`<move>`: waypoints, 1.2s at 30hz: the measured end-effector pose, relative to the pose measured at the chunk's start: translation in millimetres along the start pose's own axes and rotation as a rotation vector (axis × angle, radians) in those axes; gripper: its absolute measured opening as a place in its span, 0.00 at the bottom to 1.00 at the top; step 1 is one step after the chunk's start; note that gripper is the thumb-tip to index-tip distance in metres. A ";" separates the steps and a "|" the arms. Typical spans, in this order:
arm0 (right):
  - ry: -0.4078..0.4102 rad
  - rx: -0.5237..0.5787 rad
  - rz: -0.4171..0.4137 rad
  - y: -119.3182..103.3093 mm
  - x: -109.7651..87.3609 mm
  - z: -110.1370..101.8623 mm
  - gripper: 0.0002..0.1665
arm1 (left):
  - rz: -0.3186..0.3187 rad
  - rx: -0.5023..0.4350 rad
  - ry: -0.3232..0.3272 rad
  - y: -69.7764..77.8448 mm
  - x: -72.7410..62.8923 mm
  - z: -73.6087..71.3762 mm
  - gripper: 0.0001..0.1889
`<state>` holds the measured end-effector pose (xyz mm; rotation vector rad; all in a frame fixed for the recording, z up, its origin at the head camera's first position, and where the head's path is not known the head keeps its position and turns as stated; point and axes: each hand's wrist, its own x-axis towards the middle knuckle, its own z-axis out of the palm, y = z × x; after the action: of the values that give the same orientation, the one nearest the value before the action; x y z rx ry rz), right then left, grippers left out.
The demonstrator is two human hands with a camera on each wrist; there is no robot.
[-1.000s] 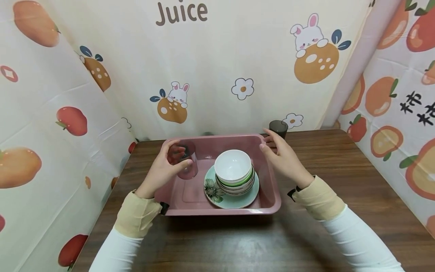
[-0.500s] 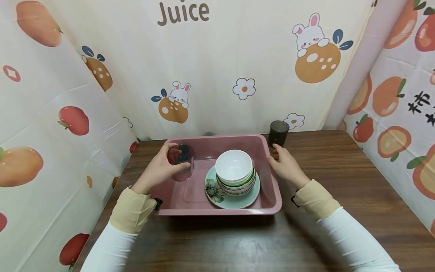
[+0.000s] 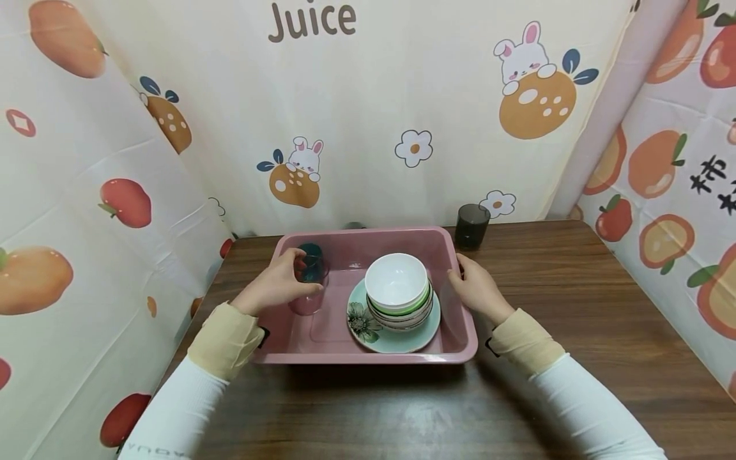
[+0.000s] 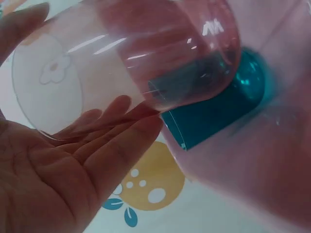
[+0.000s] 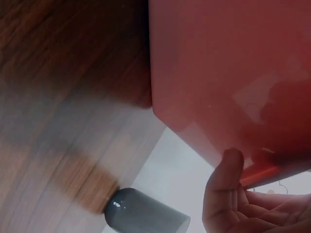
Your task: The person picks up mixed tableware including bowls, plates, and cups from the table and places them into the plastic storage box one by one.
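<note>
In the head view my left hand (image 3: 278, 281) holds a clear pink-tinted glass (image 3: 306, 303) inside the left part of a pink basin (image 3: 368, 359). The left wrist view has this glass (image 4: 126, 53) lying across between thumb and fingers. Behind it, a teal glass (image 4: 218, 119) stands in the basin's back left corner. My right hand (image 3: 478, 287) grips the basin's right rim, its fingertips at the edge in the right wrist view. A stack of bowls, a white bowl (image 3: 397, 281) on top, sits on a pale green plate (image 3: 363, 322) with a flower print.
Just outside the basin's back right corner stands a dark grey glass (image 3: 471, 227). A brown wooden table (image 3: 402, 415) carries everything. Fruit-printed cloth (image 3: 368, 96) hangs behind and along both sides.
My left hand has drawn the pink-tinted glass a little left and toward me, uncovering more of the teal glass. My right hand has come down from near the grey glass onto the basin's right rim.
</note>
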<state>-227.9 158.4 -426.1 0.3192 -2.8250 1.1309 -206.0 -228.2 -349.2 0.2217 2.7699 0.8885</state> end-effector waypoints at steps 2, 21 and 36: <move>0.010 0.008 0.002 -0.2 -0.7 0.9 0.22 | -0.007 0.034 -0.008 -0.5 2.1 -1.1 0.44; 0.023 0.036 0.040 -0.2 0.8 5.4 0.29 | -0.012 0.335 -0.172 -12.6 24.9 -0.8 0.39; 0.029 0.075 0.034 3.2 1.2 8.3 0.29 | -0.106 0.363 -0.148 -11.0 31.7 1.9 0.46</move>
<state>-229.8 154.7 -434.1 0.2591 -2.7776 1.2402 -236.9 -229.3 -362.4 0.1886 2.7521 0.3243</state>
